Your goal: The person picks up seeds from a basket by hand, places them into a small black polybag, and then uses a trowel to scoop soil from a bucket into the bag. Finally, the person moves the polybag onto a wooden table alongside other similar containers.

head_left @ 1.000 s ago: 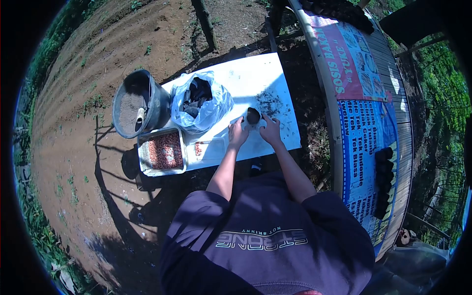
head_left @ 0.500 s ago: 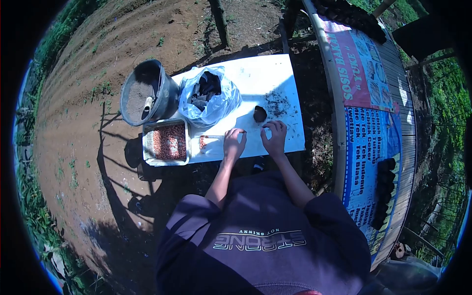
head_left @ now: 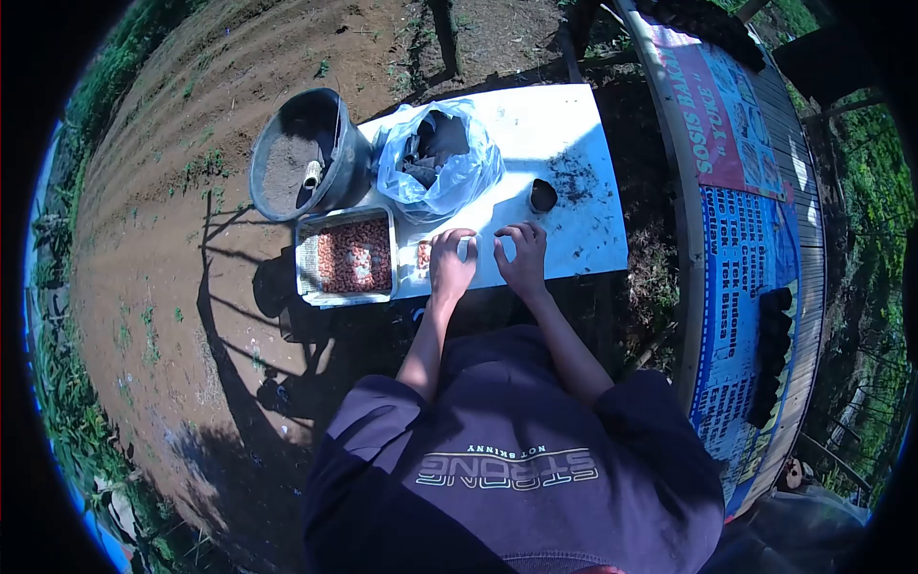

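Observation:
My left hand hovers at the near edge of the white table, fingers curled and thumb apart from them. Beside it, my right hand makes a similar curve, with a gap between thumb and fingers. Nothing shows in either hand. Just beyond my right hand stands a small dark pot or bag that looks filled with soil. Some reddish seeds lie left of my left hand. Farther left is a pale basket holding many reddish-brown seeds.
A clear plastic bag of dark pieces stands on the table. A dark bucket with greyish soil and a light-handled tool sits at the left. Loose soil dots the table's right side. A printed banner covers a structure at right.
The view has shifted, so the table and its things appear farther right and higher. My hands have drawn back from the small dark pot or bag and sit closer together.

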`<control>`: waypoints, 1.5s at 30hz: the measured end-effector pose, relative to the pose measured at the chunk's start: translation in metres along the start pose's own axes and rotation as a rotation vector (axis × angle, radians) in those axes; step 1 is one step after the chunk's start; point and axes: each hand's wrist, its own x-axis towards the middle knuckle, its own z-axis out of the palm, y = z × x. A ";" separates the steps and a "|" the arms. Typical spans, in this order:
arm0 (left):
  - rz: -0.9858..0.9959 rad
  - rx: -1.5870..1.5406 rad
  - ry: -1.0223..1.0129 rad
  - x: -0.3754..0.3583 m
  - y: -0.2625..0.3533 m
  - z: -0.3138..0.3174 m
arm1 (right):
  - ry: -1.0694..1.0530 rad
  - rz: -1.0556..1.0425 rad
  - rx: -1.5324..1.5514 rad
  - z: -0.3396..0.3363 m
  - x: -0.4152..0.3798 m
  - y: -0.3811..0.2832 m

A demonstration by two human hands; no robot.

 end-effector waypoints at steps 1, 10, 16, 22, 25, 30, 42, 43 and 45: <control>0.009 0.012 0.002 0.000 -0.004 -0.004 | 0.023 0.020 -0.006 0.007 -0.003 -0.005; 0.261 -0.130 -0.178 0.002 -0.094 -0.099 | 0.290 0.173 0.004 0.107 -0.040 -0.089; 0.168 -0.039 -0.113 -0.020 -0.174 -0.166 | 0.175 0.187 0.040 0.177 -0.066 -0.154; 0.006 0.046 -0.094 -0.050 -0.245 -0.209 | 0.019 0.034 -0.040 0.237 -0.078 -0.178; -0.004 0.106 -0.085 -0.061 -0.277 -0.208 | -0.059 0.013 -0.159 0.246 -0.085 -0.181; -0.060 0.110 -0.111 -0.069 -0.292 -0.201 | -0.153 0.080 -0.247 0.250 -0.083 -0.172; -0.041 0.161 -0.093 -0.067 -0.293 -0.192 | -0.247 0.125 -0.290 0.253 -0.082 -0.171; -0.016 0.128 -0.088 -0.064 -0.294 -0.192 | -0.267 0.152 -0.284 0.255 -0.081 -0.172; 0.034 0.062 -0.078 -0.058 -0.297 -0.193 | -0.291 0.133 -0.246 0.257 -0.075 -0.171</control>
